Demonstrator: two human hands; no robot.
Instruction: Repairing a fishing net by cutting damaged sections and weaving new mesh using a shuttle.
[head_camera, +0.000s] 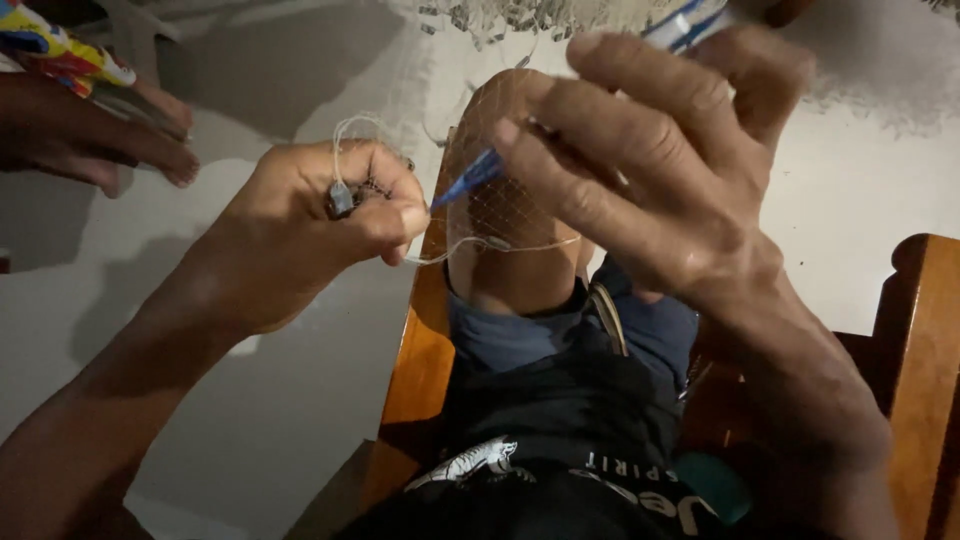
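Left hand (335, 215) closed, pinching a small grey metal weight (341, 199) and the edge cord of a fine translucent fishing net (505, 205). Right hand (660, 170) closed around a blue-and-white plastic netting needle (480, 172), tip near the left thumb. Net drapes over the person's raised knee (510, 270), above an orange wooden chair (925, 340).

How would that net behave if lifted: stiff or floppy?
Probably floppy: the net drapes over the knee and follows its curve. Likely very light, since its threads are thin and see-through. It may snag easily: the open mesh already sits around the blue needle held by the right hand.
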